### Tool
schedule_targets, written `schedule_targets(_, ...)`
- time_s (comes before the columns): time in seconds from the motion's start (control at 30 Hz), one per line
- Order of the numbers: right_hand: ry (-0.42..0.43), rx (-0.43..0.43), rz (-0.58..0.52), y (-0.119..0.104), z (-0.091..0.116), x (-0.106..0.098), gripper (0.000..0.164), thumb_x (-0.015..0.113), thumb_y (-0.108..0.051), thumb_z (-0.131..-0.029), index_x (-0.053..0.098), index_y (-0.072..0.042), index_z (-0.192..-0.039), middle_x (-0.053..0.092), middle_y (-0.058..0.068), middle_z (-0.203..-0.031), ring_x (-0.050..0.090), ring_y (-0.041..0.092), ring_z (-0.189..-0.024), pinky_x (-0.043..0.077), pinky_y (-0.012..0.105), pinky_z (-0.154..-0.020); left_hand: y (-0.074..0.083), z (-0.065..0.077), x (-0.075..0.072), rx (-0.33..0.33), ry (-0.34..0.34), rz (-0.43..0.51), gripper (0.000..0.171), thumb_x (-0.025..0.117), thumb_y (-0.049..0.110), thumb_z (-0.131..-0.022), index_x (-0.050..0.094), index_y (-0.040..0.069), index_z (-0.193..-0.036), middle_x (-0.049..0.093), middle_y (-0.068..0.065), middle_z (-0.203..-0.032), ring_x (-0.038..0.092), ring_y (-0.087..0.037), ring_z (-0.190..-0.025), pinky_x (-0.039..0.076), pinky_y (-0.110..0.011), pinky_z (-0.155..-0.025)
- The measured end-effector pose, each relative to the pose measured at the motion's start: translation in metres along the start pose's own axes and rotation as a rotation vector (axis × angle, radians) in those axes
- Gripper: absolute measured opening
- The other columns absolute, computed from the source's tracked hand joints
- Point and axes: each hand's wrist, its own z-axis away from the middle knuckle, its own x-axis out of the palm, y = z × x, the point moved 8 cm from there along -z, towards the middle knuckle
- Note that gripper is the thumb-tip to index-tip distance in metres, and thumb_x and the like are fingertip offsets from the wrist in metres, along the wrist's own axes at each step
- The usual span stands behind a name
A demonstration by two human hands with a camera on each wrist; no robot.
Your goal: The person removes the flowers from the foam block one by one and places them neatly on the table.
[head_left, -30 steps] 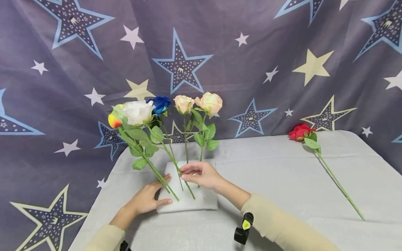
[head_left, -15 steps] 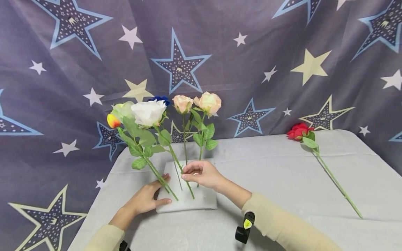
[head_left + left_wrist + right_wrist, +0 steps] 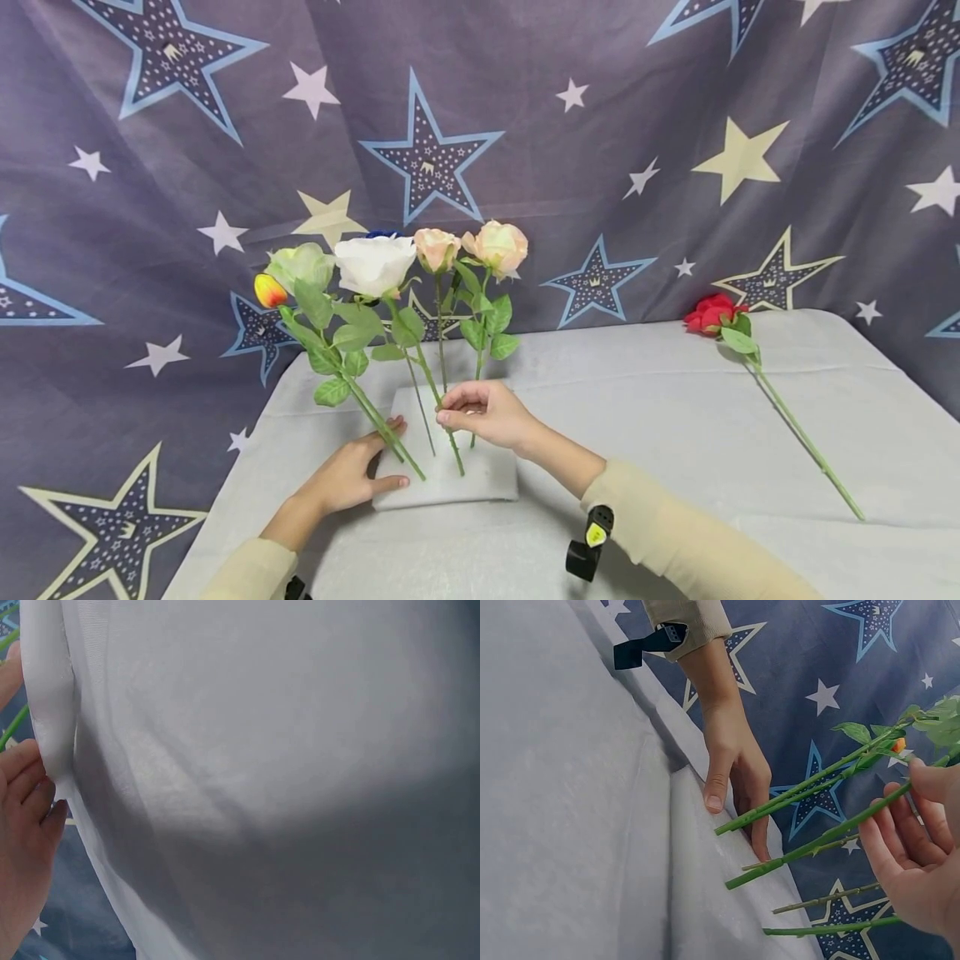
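Observation:
My right hand (image 3: 495, 412) pinches the green stem of a white rose (image 3: 375, 265) between thumb and fingers. Its lower end meets a white foam block (image 3: 483, 485). On the block's left side rests my left hand (image 3: 347, 477), thumb at the front and fingers stretched toward the back. A pale green rose (image 3: 302, 267) and an orange-yellow bud (image 3: 270, 290) lean left on stems rising from the block. Two peach roses, a smaller bloom (image 3: 437, 250) and a larger one (image 3: 497, 248), stand behind the right hand. The white bloom mostly hides a blue rose (image 3: 384, 234).
A red rose (image 3: 711, 315) with a long stem lies at the right on the grey-white tablecloth (image 3: 637, 400). Behind the table hangs a star-patterned curtain (image 3: 600, 167). A black wrist camera (image 3: 583, 557) is strapped below the right sleeve.
The white bloom has swung to the right, its stem standing more upright and the blue rose now mostly covered. My right hand has shifted slightly right; the left hand stays on the block.

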Motion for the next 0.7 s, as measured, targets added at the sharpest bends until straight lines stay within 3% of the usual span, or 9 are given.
schedule_targets(0.1,0.005,-0.009,-0.004,-0.0022,0.0004,-0.0015,0.02,0.066,-0.011,-0.086,0.065,0.005,-0.099,0.069,0.016,-0.091,0.065,0.007,-0.075,0.056,0.024,-0.073,0.001,0.0002,-0.0008,0.003,0.003,0.002,0.081,0.067,0.054,-0.078,0.043,0.008,-0.14,0.043,-0.013,-0.145,0.042,-0.032,-0.132,0.035,-0.048,-0.109)
schedule_targets(0.2,0.006,-0.018,-0.013,-0.004,0.0001,-0.0026,0.02,0.066,-0.01,-0.086,0.065,0.006,-0.098,0.07,0.017,-0.093,0.066,0.008,-0.075,0.056,0.023,-0.073,0.0017,0.0003,-0.0013,0.002,0.001,0.004,0.081,0.068,0.053,-0.078,0.044,0.008,-0.14,0.043,-0.013,-0.145,0.042,-0.033,-0.132,0.035,-0.049,-0.109)
schedule_targets(0.37,0.015,-0.028,-0.026,-0.0065,-0.0004,-0.0054,0.019,0.066,-0.008,-0.086,0.064,0.007,-0.097,0.07,0.02,-0.094,0.068,0.016,-0.078,0.058,0.027,-0.074,0.002,-0.0002,-0.0009,0.007,-0.008,0.004,0.081,0.066,0.054,-0.078,0.043,0.008,-0.141,0.042,-0.013,-0.145,0.041,-0.033,-0.133,0.034,-0.05,-0.11)
schedule_targets(0.53,0.014,-0.051,-0.043,-0.0078,-0.0013,-0.0071,0.019,0.065,-0.006,-0.086,0.064,0.009,-0.097,0.07,0.022,-0.095,0.069,0.018,-0.081,0.058,0.042,-0.081,0.0018,-0.0005,-0.0018,0.013,0.001,0.0,0.081,0.067,0.054,-0.078,0.043,0.009,-0.141,0.043,-0.013,-0.145,0.042,-0.032,-0.132,0.034,-0.049,-0.11)
schedule_targets(0.7,-0.009,-0.066,-0.078,-0.01,-0.0008,-0.0069,0.018,0.063,-0.003,-0.087,0.064,0.01,-0.1,0.069,0.024,-0.1,0.07,0.011,-0.082,0.058,0.036,-0.081,0.0015,-0.0004,-0.0011,0.013,0.005,-0.013,0.081,0.067,0.054,-0.078,0.043,0.009,-0.141,0.043,-0.013,-0.145,0.043,-0.033,-0.132,0.035,-0.049,-0.11)
